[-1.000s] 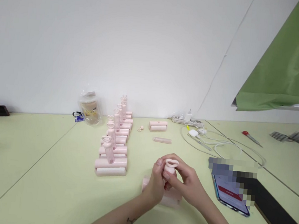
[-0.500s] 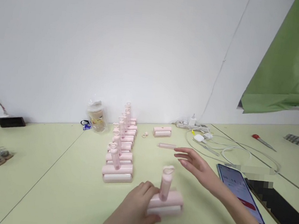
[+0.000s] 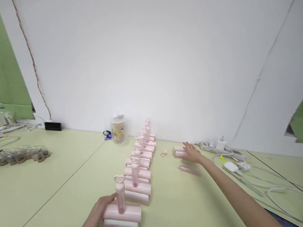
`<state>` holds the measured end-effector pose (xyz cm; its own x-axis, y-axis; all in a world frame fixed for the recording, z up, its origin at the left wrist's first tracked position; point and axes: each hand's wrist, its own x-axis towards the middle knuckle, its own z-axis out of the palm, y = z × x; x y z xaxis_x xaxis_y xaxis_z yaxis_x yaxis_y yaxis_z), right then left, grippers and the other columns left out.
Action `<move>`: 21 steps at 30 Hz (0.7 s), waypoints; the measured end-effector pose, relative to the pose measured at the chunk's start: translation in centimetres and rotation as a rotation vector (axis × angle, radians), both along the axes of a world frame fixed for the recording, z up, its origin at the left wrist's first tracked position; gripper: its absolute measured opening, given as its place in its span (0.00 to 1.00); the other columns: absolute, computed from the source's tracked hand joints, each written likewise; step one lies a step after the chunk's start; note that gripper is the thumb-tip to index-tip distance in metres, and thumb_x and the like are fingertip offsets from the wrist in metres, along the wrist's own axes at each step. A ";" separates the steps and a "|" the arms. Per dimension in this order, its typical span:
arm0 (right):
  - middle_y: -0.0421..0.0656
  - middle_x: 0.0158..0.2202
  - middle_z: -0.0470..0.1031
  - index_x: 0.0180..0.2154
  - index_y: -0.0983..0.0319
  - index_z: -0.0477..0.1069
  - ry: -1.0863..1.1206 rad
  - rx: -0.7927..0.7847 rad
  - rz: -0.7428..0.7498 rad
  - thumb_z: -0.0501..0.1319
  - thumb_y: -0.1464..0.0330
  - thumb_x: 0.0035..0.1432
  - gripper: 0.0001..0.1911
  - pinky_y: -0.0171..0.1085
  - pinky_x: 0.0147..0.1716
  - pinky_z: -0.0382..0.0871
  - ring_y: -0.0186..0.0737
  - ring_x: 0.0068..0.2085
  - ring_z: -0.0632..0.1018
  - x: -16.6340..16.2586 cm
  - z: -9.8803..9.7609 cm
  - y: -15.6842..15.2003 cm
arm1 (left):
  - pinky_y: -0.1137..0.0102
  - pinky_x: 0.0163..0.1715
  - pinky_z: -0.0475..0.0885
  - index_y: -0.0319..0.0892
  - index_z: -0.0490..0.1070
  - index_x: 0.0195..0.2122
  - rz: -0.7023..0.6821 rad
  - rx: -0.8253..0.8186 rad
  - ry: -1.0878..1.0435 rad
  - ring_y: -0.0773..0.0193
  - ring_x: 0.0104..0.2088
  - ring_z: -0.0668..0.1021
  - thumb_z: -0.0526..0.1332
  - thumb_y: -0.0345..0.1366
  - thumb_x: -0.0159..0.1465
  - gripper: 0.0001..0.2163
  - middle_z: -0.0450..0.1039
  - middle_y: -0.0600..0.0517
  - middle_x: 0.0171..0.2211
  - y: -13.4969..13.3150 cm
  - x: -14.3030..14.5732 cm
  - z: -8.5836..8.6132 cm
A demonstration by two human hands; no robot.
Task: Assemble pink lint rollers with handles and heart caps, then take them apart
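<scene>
Roller (image 3: 128, 217), L end in L grip (image 3: 100, 212), hndl-less roller (image 3: 178, 152) partly under R grip (image 3: 192, 153)

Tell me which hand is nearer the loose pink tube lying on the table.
Right. The right hand is just beyond the tube; the left hand is farther off, nearer the camera, holding a pink roller.

The right hand (image 3: 193, 154) is bare, with slender, tapering fingers and a narrow wrist; the right forearm (image 3: 239, 200) is bare as well, long and even in outline, widening gradually from the wrist towards the lower corner of the view; the fingertips are too small and blurred to show the nails. The left hand (image 3: 98, 210) is bare too, slim across the back; part of it is hidden, and the lower edge cuts it off near the wrist.
</scene>
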<state>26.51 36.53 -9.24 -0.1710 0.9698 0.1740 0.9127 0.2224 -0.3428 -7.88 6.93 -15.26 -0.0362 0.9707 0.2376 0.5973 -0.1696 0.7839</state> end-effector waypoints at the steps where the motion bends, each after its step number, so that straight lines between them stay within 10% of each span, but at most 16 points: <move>1: 0.47 0.51 0.66 0.50 0.62 0.64 -0.038 -0.015 -0.003 0.57 0.66 0.60 0.16 0.49 0.44 0.68 0.44 0.47 0.72 0.1 0.0 0.2 | 0.64 0.53 0.61 0.45 0.59 0.54 0.003 -0.004 -0.026 0.54 0.53 0.66 0.58 0.36 0.54 0.25 0.63 0.47 0.52 0.4 0.2 0.1; 8: 0.46 0.48 0.68 0.48 0.63 0.65 -0.177 -0.039 0.000 0.57 0.66 0.60 0.15 0.46 0.41 0.69 0.43 0.44 0.73 1.0 -0.5 -0.2 | 0.56 0.56 0.57 0.44 0.47 0.59 0.053 0.081 -0.139 0.49 0.57 0.61 0.57 0.47 0.56 0.32 0.56 0.42 0.57 2.2 1.5 -0.9; 14: 0.46 0.49 0.67 0.48 0.63 0.64 -0.120 0.054 0.053 0.56 0.65 0.60 0.15 0.48 0.43 0.67 0.44 0.46 0.71 1.4 1.0 -3.1 | 0.48 0.54 0.56 0.46 0.50 0.58 0.237 0.264 0.015 0.42 0.59 0.56 0.65 0.49 0.45 0.41 0.60 0.44 0.54 0.7 0.8 3.3; 21: 0.44 0.42 0.71 0.45 0.56 0.64 -0.037 -0.006 0.237 0.62 0.62 0.48 0.20 0.38 0.37 0.66 0.45 0.41 0.73 2.0 2.2 -13.9 | 0.56 0.56 0.57 0.50 0.60 0.54 -0.174 0.149 -0.053 0.49 0.57 0.61 0.61 0.43 0.52 0.27 0.63 0.48 0.54 1.2 10.4 4.6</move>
